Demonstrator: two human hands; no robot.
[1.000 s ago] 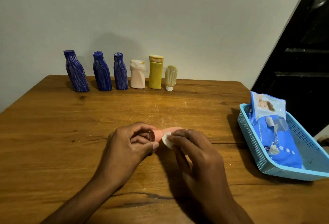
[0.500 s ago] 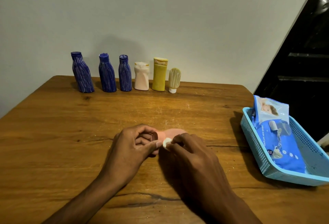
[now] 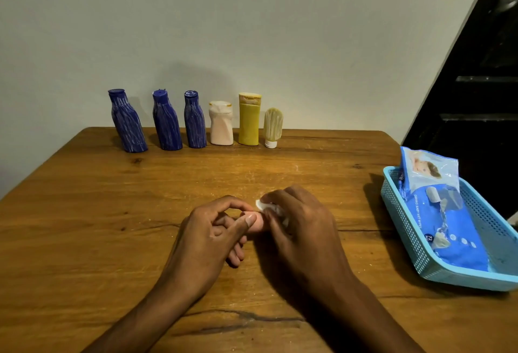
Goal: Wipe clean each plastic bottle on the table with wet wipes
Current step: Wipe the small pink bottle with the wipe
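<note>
Head view, small pink bottle (image 3: 256, 223) held by left hand (image 3: 213, 236) over the wooden surface (image 3: 84, 212), white wipe (image 3: 270, 208) clutched and pressed on it by right hand (image 3: 301, 226), six bottles lined up by the wall.

Two bare forearms come up from the lower edge of the view, each ending in a bare hand: the left hand (image 3: 206, 236) and the right hand (image 3: 301, 229). No sleeve, cuff, glove, watch, ring or bracelet shows on either arm as far as the picture reaches. The fingernails are short and plain, the thumbnail of the left hand showing most clearly; the rest of the person lies outside the view
</note>
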